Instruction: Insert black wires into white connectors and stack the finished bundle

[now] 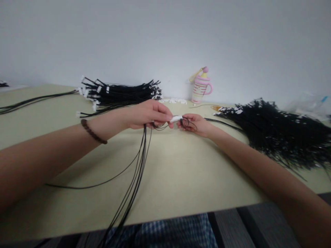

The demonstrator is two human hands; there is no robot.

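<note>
My left hand [147, 115] is closed around a bunch of thin black wires [134, 175] that hang down over the table's near edge. Its fingertips pinch a small white connector [176, 119] held between both hands. My right hand [195, 124] is closed on the wire ends right beside the connector, its fingers curled around them. A dark bead bracelet [92, 132] sits on my left wrist. One loose black wire [88, 187] curves across the table to the left.
A pile of black wires with white connectors [119, 93] lies at the back left, and a bigger heap of black wires [276, 132] at the right. A pink and yellow cup [201, 88] stands by the wall, with loose white connectors [173, 101] beside it. The table is pale green [181, 179].
</note>
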